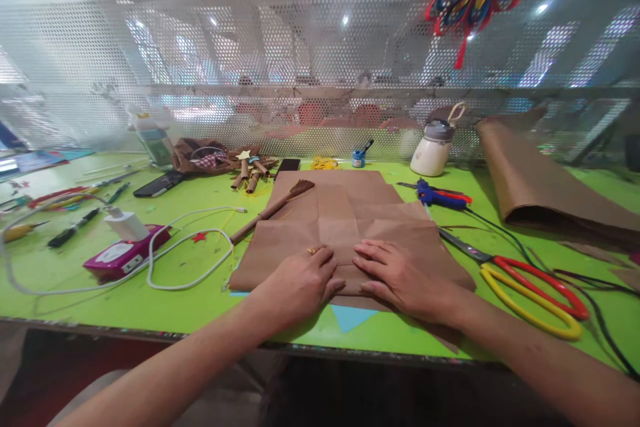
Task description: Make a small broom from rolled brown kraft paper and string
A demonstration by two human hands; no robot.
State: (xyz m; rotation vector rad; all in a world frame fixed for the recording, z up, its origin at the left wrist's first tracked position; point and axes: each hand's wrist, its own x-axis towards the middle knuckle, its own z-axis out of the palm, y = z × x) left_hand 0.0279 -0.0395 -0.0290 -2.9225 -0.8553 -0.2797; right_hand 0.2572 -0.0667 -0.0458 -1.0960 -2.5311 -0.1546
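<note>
A sheet of brown paper (345, 213) lies folded on the green table (75, 267), its near edge turned up into a flap. My left hand (303, 280) presses flat on the left side of that flap, fingers stretched out; a ring shows on one finger. My right hand (395, 275) lies flat on the flap's right side, fingers extended toward the left hand. Neither hand grips anything. A blue paper piece (350, 317) pokes out from under the sheet's near edge.
Red-and-yellow scissors (530, 287) lie right of the paper, a blue glue gun (440, 197) behind them. A brown paper roll (540, 180) sits far right. A small brown broom (273, 210), a white charger with cable (125, 223), a pink box (123, 257) and pens lie left. A perforated metal screen (300, 60) backs the table.
</note>
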